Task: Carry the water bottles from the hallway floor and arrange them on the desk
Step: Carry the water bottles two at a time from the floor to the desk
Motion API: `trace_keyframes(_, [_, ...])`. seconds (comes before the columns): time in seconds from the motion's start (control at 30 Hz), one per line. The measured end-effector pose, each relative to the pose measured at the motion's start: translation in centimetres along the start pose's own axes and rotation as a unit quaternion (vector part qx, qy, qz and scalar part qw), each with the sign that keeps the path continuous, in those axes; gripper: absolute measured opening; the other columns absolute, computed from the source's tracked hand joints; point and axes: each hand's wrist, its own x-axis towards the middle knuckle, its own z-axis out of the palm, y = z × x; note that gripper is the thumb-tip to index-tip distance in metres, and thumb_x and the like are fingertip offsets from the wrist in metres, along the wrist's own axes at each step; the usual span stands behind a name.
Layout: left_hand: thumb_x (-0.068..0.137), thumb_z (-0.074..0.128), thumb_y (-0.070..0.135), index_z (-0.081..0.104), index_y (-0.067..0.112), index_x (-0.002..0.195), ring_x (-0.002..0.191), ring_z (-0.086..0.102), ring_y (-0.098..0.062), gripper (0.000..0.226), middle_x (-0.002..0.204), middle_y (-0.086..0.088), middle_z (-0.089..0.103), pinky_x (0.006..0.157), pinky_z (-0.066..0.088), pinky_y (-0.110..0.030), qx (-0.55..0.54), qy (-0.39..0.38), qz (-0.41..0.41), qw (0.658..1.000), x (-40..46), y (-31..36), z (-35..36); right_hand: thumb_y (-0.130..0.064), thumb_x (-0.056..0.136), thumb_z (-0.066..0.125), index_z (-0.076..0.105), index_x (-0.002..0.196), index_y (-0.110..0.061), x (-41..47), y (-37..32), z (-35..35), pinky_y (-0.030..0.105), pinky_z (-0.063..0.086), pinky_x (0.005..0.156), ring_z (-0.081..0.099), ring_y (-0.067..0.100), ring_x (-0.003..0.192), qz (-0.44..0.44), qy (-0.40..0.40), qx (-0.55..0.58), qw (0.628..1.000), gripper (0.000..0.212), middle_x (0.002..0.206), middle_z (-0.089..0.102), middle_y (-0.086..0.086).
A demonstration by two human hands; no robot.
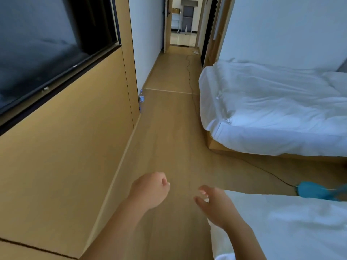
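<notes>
While hands hang empty, water bottle upright, beside wall corner.

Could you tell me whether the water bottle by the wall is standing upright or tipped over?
Upright: the water bottle stands on the floor, cap up.

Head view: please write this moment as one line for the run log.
phase: approach | water bottle: upright on floor at wall corner | left hand: curled, holds nothing | right hand: open, holds nothing | desk: not in view

No legible text, even on the water bottle label.
</notes>
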Motion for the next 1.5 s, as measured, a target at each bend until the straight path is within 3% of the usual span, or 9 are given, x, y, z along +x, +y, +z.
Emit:
trace_keyframes(0.2, [0.090, 0.048, 0.040, 0.061, 0.025, 0.093, 0.093, 0.061, -0.020, 0.020, 0.099, 0.005, 0.068, 0.073, 0.043, -0.025, 0.009, 0.000, -0.005, 1.000, 12.2, -0.3, -1.3, -0.041, 0.092, 0.050, 0.051, 0.129, -0.023, 12.3, 0.2, -2.2, 0.024, 0.045, 0.092, 0.055, 0.010, 0.111, -0.008, -0.008, -0.002, 1.000, 0.041, 0.128, 0.057, -0.006])
trace_keyframes(0.57, [0.090, 0.048, 0.041, 0.057, 0.029, 0.087, 0.079, 0.055, -0.017, 0.015, 0.092, 0.007, 0.065, 0.066, 0.037, -0.024, -0.018, 0.013, -0.026, 0.999, 39.5, 3.0, -6.8, -0.040, 0.092, 0.050, 0.053, 0.127, -0.020, 40.0, 0.3, -12.3, 0.026, 0.045, 0.090, 0.054, 0.013, 0.110, -0.052, 0.000, -0.031, 0.998, 0.041, 0.124, 0.057, -0.003])
trace_keyframes(0.87, [0.090, 0.050, 0.040, 0.058, 0.028, 0.087, 0.079, 0.053, -0.015, 0.015, 0.085, 0.009, 0.060, 0.065, 0.035, -0.024, -0.036, 0.023, -0.080, 0.996, 57.0, -1.2, -10.8, -0.041, 0.090, 0.052, 0.056, 0.122, -0.020, 60.3, -2.9, -15.1, 0.024, 0.041, 0.077, 0.056, 0.013, 0.104, -0.073, -0.027, -0.043, 0.996, 0.038, 0.118, 0.061, -0.003])
trace_keyframes(1.2, [0.091, 0.047, 0.040, 0.054, 0.027, 0.086, 0.081, 0.055, -0.016, 0.016, 0.090, 0.008, 0.061, 0.066, 0.037, -0.026, -0.010, 0.006, -0.055, 0.998, 81.2, -5.9, -19.8, -0.042, 0.090, 0.054, 0.057, 0.122, -0.021, 82.7, -8.9, -18.5, 0.024, 0.044, 0.083, 0.058, 0.014, 0.105, -0.046, -0.005, -0.015, 0.999, 0.039, 0.119, 0.062, -0.003])
trace_keyframes(1.5, [0.092, 0.048, 0.040, 0.056, 0.027, 0.089, 0.087, 0.058, -0.014, 0.016, 0.095, 0.009, 0.063, 0.072, 0.043, -0.027, -0.011, -0.059, -0.062, 0.996, 99.6, -6.1, -20.8, -0.042, 0.091, 0.052, 0.056, 0.125, -0.019, 100.2, -7.9, -22.3, 0.024, 0.044, 0.086, 0.058, 0.013, 0.107, -0.025, -0.028, -0.011, 0.999, 0.042, 0.121, 0.061, -0.003])
